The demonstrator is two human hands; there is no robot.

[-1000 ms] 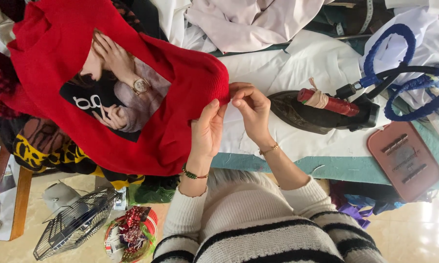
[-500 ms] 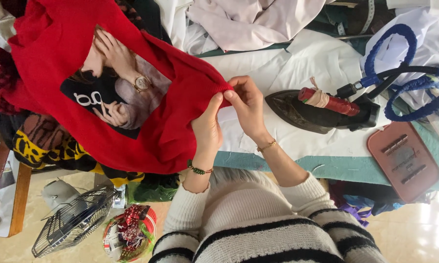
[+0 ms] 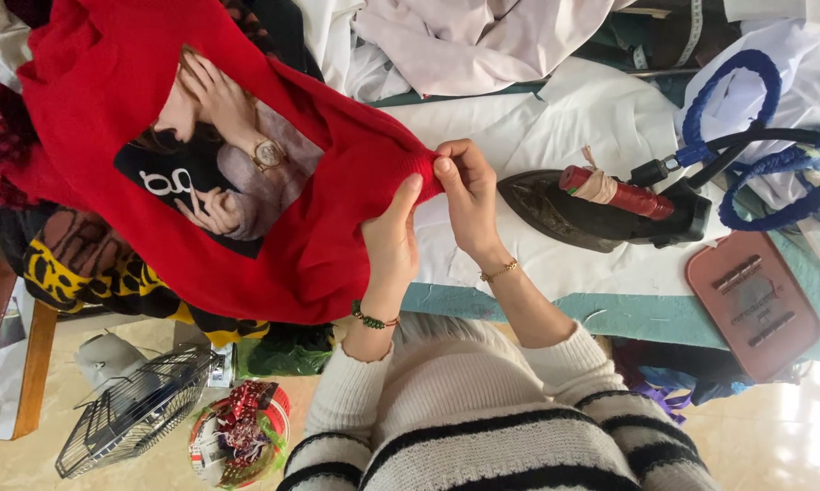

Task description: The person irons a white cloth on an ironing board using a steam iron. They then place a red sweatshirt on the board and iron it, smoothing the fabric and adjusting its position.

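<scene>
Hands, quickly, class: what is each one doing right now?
Left hand: closed on the red printed sweater, gripping its edge.
Right hand: closed, pinching the same sweater edge beside the left.

Bright even daylight, colours vivid, soft faint shadows, glare blowing out the floor [image 3: 819, 409] lower right, focus crisp throughout

red foil-wrapped gift basket [image 3: 239, 435] on floor, lower left

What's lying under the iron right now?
The iron rests on white cloth spread over the teal-edged table. What lies beneath that cloth, and directly under the soleplate, is covered and cannot be seen.
</scene>
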